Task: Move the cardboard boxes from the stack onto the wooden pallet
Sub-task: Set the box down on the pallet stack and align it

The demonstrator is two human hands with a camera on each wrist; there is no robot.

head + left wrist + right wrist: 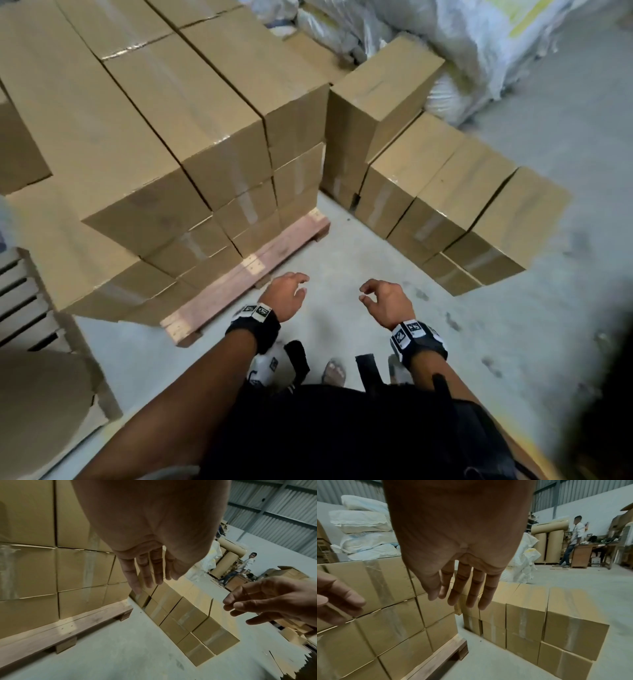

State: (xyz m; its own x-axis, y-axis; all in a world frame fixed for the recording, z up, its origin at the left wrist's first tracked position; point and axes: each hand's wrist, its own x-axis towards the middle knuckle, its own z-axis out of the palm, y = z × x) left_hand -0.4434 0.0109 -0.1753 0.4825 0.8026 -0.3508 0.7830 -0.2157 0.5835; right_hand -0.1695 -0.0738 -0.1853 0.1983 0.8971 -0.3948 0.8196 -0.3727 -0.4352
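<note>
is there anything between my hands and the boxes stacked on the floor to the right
Nothing visible. Both the left hand and right hand are empty over bare floor, and the floor stack lies just ahead-right with open space before it.

My head camera is looking steeply down at the pallet [246,277] and floor. My wrist cameras are peering along each palm from close up, both sharing the box stack [539,615] [188,615].

Warehouse: corrugated metal walls [583,492], concrete floor [548,144], taped cartons on a pallet [253,270], white sacks [363,520] behind it, paper rolls [547,545] beyond.
</note>
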